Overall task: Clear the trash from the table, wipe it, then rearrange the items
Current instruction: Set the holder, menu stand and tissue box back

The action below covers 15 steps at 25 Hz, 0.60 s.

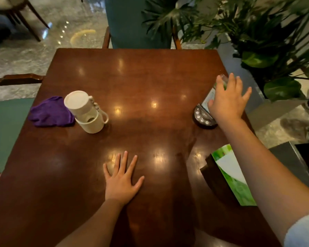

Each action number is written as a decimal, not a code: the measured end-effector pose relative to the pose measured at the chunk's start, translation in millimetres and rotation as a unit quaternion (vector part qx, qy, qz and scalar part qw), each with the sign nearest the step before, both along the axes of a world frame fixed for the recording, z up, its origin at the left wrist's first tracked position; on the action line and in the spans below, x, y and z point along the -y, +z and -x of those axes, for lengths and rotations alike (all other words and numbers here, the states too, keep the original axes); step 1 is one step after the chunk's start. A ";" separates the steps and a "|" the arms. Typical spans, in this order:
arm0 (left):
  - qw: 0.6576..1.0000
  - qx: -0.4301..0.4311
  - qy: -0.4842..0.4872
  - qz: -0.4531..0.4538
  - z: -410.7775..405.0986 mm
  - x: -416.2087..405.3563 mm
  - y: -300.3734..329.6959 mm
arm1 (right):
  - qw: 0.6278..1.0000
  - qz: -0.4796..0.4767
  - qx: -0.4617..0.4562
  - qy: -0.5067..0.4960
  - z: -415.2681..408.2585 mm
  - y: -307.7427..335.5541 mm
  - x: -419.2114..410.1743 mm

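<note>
My left hand (122, 180) lies flat on the dark wooden table (132, 77) near the front, fingers spread, holding nothing. At the table's right edge my right hand (227, 100) reaches over a clear bottle with a pale label (210, 97); its fingers are spread on top of the bottle, and the hand hides most of it. A dark round ashtray-like dish (202, 117) sits just left of that hand. A purple cloth (51, 112) lies crumpled at the left. Beside it stands a white lidded cup (85, 111). A green and white tissue box (234, 175) rests at the front right.
A teal chair (137, 22) stands at the far side of the table and another teal seat (5, 129) at the left. Large green plants (268, 41) crowd the right side. A dark bin (307, 157) sits on the floor at right.
</note>
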<state>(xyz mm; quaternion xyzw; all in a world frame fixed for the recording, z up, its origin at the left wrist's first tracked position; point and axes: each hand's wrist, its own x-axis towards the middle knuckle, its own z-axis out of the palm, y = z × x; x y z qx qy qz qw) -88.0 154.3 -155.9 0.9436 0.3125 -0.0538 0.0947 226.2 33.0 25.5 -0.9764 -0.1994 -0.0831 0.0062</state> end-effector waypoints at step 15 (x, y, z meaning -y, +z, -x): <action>1.000 -0.010 -0.001 -0.006 -3.1 0.5 1.0 | 0.980 -0.193 0.041 0.039 -25.4 5.3 13.5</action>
